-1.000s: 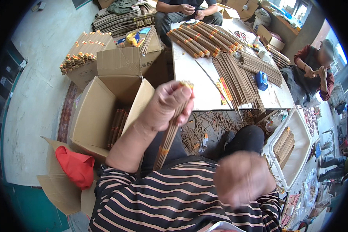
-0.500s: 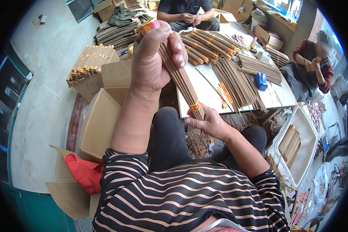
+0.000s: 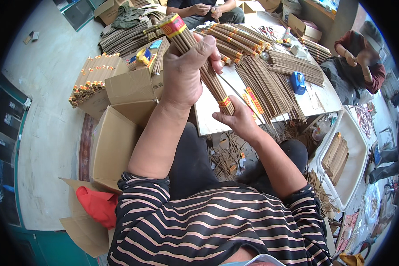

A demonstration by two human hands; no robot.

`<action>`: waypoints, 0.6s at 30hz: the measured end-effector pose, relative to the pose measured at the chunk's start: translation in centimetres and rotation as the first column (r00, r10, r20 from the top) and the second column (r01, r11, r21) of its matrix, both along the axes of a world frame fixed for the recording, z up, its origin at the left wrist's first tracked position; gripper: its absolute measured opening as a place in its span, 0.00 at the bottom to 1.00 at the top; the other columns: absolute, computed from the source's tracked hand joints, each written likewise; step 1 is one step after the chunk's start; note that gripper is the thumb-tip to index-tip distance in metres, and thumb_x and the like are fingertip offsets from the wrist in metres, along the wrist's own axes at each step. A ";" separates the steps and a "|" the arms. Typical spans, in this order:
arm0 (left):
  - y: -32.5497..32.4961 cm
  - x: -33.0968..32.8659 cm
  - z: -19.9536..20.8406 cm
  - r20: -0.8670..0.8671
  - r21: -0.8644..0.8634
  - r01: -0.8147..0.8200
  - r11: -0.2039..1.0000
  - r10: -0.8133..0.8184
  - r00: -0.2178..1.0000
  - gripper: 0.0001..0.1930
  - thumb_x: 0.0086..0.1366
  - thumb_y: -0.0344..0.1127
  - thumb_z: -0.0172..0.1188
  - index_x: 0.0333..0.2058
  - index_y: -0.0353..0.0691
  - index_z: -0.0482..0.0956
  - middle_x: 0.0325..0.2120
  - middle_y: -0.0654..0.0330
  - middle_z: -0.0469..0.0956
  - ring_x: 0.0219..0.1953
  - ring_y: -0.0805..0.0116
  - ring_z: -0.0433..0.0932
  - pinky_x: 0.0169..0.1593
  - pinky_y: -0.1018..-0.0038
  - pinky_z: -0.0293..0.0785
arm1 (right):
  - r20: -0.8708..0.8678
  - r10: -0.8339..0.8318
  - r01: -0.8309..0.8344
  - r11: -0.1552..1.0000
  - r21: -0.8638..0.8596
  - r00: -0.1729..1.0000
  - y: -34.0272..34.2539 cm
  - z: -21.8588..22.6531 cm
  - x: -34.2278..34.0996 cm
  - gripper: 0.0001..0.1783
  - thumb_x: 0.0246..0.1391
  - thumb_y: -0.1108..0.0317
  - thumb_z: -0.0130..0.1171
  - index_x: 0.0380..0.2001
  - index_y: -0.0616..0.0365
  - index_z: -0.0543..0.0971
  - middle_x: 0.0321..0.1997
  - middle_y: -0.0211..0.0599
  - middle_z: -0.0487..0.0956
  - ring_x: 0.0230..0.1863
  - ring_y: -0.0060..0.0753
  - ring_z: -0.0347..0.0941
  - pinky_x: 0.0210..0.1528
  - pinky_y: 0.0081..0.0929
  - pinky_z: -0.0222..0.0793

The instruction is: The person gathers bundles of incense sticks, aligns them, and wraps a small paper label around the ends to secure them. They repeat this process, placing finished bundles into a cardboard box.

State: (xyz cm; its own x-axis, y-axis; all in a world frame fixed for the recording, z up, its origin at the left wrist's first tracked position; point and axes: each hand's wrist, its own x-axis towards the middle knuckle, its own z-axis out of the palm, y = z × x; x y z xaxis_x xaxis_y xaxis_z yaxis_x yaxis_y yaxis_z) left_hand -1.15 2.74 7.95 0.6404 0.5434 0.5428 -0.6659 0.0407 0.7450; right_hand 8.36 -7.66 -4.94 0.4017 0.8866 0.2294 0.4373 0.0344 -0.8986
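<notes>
A bundle of thin brown incense sticks (image 3: 214, 84) is held slantwise over the table's near edge, its top leaning to the left. My left hand (image 3: 188, 68) wraps round its upper part, just below a broad red and yellow paper band (image 3: 174, 26). Around the lower end closes my right hand (image 3: 241, 119), beside a narrower yellow and red band (image 3: 224, 101). Loose incense sticks (image 3: 266, 86) lie spread on the table behind my right hand, with red and yellow label strips (image 3: 253, 100) at their left side.
On the white table (image 3: 208, 120) are banded bundles (image 3: 237, 37) and a blue tape dispenser (image 3: 298, 83). An open carton (image 3: 119, 139) stands at my left, a white tub (image 3: 357, 162) at my right. Two people sit across and to the right. Stick scraps litter the floor.
My left hand sits lower on the bundle, so the broad top band now shows fully. Both hands have shifted a little rightward relative to the table, and the head view has moved slightly.
</notes>
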 end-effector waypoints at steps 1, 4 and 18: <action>-0.1 0.6 -0.5 0.004 0.038 -0.023 0.999 0.023 1.000 0.06 0.59 0.32 0.59 0.29 0.40 0.70 0.22 0.57 0.73 0.22 0.70 0.73 0.27 0.73 0.73 | -0.040 -0.001 0.002 0.999 0.042 0.999 0.8 -0.8 0.7 0.21 0.46 0.57 0.64 0.31 0.61 0.67 0.22 0.44 0.71 0.25 0.35 0.67 0.31 0.32 0.64; 0.4 2.5 -4.6 -0.108 0.118 -0.106 0.987 0.118 0.987 0.07 0.57 0.30 0.60 0.27 0.40 0.70 0.23 0.60 0.74 0.24 0.72 0.74 0.31 0.75 0.73 | -0.237 0.049 -0.046 0.999 0.017 0.970 2.6 -3.4 1.7 0.16 0.46 0.63 0.64 0.30 0.57 0.69 0.24 0.31 0.69 0.28 0.23 0.63 0.33 0.25 0.63; 5.7 1.6 -6.6 -0.173 -0.248 -0.024 0.969 -0.020 0.985 0.16 0.58 0.47 0.60 0.30 0.39 0.72 0.23 0.59 0.76 0.28 0.67 0.77 0.39 0.68 0.76 | -0.406 0.237 -0.275 0.961 -0.037 0.883 2.5 -1.1 0.9 0.16 0.50 0.59 0.62 0.30 0.59 0.69 0.20 0.26 0.68 0.20 0.16 0.63 0.24 0.17 0.63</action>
State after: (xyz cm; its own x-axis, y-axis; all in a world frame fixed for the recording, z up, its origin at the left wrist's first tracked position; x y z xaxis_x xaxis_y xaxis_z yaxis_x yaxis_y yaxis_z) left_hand 0.48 8.40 1.34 0.7111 0.6484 0.2719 -0.5280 0.2371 0.8155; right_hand 9.25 -5.18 -6.06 0.1984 0.9800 0.0134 0.0343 0.0067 -0.9994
